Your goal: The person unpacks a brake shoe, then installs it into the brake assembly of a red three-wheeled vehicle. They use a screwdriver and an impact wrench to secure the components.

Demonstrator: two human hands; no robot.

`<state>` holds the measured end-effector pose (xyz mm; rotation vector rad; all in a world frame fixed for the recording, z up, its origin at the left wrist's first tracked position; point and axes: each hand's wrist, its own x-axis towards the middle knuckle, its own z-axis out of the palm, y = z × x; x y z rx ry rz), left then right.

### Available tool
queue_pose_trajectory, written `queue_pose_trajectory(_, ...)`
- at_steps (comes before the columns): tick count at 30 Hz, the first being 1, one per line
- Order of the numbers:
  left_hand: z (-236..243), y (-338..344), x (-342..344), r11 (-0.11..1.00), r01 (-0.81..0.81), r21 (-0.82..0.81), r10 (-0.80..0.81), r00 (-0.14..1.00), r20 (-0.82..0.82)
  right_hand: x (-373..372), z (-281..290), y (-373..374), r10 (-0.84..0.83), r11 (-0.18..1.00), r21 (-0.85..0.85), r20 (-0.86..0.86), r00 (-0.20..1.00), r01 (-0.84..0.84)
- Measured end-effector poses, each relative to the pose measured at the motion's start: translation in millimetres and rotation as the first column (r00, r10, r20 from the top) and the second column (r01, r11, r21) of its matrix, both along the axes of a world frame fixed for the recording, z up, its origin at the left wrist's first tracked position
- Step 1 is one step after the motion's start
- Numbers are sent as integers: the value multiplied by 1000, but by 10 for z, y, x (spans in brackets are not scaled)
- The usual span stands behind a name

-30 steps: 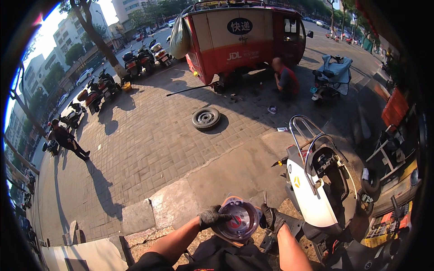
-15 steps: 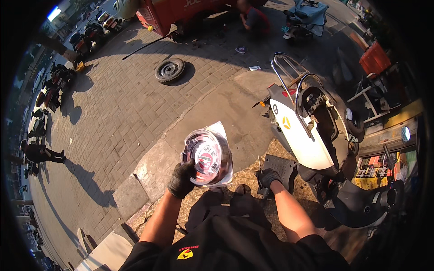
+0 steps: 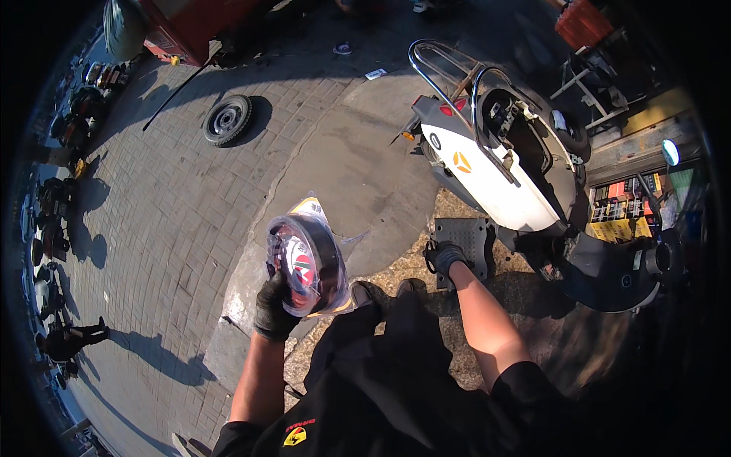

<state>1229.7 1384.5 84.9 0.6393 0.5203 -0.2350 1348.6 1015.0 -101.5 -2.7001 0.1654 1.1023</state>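
Note:
My left hand (image 3: 272, 308), in a dark glove, grips a round black part (image 3: 320, 266) in clear plastic packaging with a red label and a white-and-yellow card behind it. My gloved right hand (image 3: 445, 257) is closed at hip height, in front of a dotted grey plate (image 3: 461, 232) beside the scooter; what is in its fingers is too small to make out. The white scooter (image 3: 487, 183) stands to the right, its seat area open and chrome rack raised. My dark shoes show below, between the hands.
A loose wheel (image 3: 227, 119) lies on the paving (image 3: 183, 213), near a long black bar (image 3: 175, 91). A red vehicle (image 3: 171, 30) is at the top. A person (image 3: 65, 341) and parked scooters (image 3: 57, 213) are at the left. Boxes (image 3: 617, 206) and a metal frame (image 3: 590, 91) are at the right.
My view has tilted down and turned. The left hand has shifted leftward and tilted the package; the right hand has moved away from it toward the scooter side, separating from the package.

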Motion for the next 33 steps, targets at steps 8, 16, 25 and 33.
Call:
queue_pose_trajectory(8, -168, 186, 456, 993, 99, -59, -98, 995, 16, 293, -144, 72, -208, 978, 18, 174, 963, 208)
queue_pose_trajectory(16, -289, 275, 1252, 992, 128, 10, -128, 992, 21, 877, 1015, 1293, -147, -197, 779, -623, 768, 595)
queue_pose_trajectory(25, -316, 487, 1989, 996, 72, -49, -67, 993, 98, 1665, 1296, 2066, -306, 121, 982, 176, 936, -145)
queue_pose_trajectory(33, -449, 1201, 2747, 1000, 14, 22, -19, 977, 213, 2659, 1523, 2714, 63, 52, 975, -220, 973, 217)
